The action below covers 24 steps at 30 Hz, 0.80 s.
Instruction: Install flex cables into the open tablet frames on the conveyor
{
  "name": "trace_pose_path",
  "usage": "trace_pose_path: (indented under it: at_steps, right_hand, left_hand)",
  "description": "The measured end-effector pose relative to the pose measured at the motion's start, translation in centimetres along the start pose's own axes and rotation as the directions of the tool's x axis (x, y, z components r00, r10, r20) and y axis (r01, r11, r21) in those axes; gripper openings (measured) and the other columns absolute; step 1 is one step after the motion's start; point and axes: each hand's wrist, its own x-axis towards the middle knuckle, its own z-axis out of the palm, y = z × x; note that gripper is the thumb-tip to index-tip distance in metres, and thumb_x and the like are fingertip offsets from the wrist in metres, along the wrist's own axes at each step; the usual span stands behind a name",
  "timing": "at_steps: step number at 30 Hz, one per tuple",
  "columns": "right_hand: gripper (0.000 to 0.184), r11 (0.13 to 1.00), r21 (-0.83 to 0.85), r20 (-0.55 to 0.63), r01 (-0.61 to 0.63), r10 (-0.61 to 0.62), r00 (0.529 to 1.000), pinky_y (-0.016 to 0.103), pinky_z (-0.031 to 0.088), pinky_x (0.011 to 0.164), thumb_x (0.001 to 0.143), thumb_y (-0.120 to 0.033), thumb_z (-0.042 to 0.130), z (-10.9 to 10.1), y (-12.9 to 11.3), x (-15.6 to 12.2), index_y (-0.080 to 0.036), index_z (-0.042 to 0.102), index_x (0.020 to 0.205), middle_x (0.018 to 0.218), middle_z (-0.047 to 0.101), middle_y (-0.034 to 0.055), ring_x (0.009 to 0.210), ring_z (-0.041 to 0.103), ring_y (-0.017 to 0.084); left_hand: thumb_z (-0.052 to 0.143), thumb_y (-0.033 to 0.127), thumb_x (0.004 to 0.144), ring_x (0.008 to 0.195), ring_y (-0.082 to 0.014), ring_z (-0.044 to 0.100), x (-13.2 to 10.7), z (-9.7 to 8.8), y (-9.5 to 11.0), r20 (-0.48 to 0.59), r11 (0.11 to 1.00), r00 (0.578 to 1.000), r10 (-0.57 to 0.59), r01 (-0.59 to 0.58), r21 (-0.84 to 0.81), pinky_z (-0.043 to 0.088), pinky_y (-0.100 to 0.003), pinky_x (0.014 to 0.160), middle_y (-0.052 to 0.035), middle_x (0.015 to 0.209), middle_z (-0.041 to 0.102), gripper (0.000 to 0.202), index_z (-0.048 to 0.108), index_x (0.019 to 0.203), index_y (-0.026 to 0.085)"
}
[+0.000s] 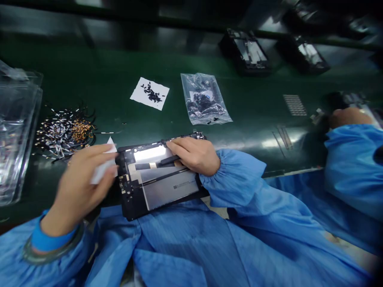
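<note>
An opened tablet (167,187), with its inner parts and a large flat grey battery showing, lies tilted at the bench's front edge. My left hand (85,179), blurred, pinches a piece of white paper (103,167) beside the tablet's left end. Over the tablet's upper right part rests my right hand (194,153), its fingers bent and reaching to the far edge. A dark, stick-like piece (169,160) shows under that thumb; its kind is unclear. Left of the tablet is a pile of small cable-like parts (64,133), white, black and gold.
White paper with small black pieces (152,95) and a clear bag of dark parts (206,99) lie beyond the tablet. Clear plastic trays (18,139) stand left. Tablet stacks (249,52) sit at the back right. A co-worker's sleeve (353,155) and hand are at right, near thin tools (283,139).
</note>
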Motion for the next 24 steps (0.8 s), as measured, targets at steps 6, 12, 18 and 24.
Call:
trace_pose_path:
  at_steps: [6, 12, 18, 24]
  right_hand:
    - [0.031, 0.998, 0.015, -0.121, -0.063, 0.064, 0.991, 0.026, 0.055, 0.071, 0.095, -0.011, 0.041, 0.4, 0.0, 0.1, -0.009, 0.07, 0.106, 0.097, 0.076, 0.0099, 0.08, 0.069, 0.016]
    - [0.041, 0.999, 0.008, -0.071, 0.034, -0.033, 0.997, 0.032, 0.054, 0.07, 0.101, -0.031, 0.037, 0.1, 0.0, 0.0, -0.006, 0.067, 0.113, 0.103, 0.074, 0.016, 0.085, 0.068, 0.021]
    - [0.033, 0.999, -0.034, 0.08, 0.0, 0.002, 0.997, 0.028, 0.047, 0.061, 0.099, -0.015, 0.037, -0.5, 0.0, 0.2, -0.015, 0.069, 0.109, 0.106, 0.074, 0.0094, 0.079, 0.065, 0.015]
    - [0.034, 0.993, -0.103, 0.103, 0.059, -0.049, 0.993, 0.03, 0.04, 0.055, 0.1, -0.018, 0.035, -0.7, 0.0, 0.8, -0.013, 0.068, 0.107, 0.099, 0.074, 0.0082, 0.073, 0.062, 0.015]
  left_hand:
    - [0.05, 0.026, 0.095, 0.124, -0.0274, 0.056, 3.9, 4.0, 1.7, 0.267, 0.912, 0.894, 0.361, -0.397, 0.098, 0.041, -0.051, 0.109, -0.0155, 0.129, 0.062, 0.027, 0.059, 0.117, 0.015]
    - [0.046, 0.03, 0.096, 0.12, -0.0288, 0.06, 4.1, 4.9, 1.5, 0.3, 0.937, 0.905, 0.303, -0.34, 0.079, 0.048, -0.049, 0.102, -0.0165, 0.127, 0.064, 0.029, 0.062, 0.114, 0.015]
    - [0.046, 0.032, 0.095, 0.119, -0.0312, 0.06, 4.7, 5.2, 1.9, 0.339, 0.944, 0.898, 0.279, -0.322, 0.077, 0.049, -0.051, 0.097, -0.0147, 0.129, 0.064, 0.033, 0.062, 0.12, 0.019]
    - [0.043, 0.025, 0.096, 0.123, -0.0346, 0.056, 4.9, 5.6, 2.1, 0.404, 0.889, 0.854, 0.329, -0.424, 0.171, 0.049, -0.051, 0.094, -0.013, 0.135, 0.06, 0.03, 0.064, 0.115, 0.018]
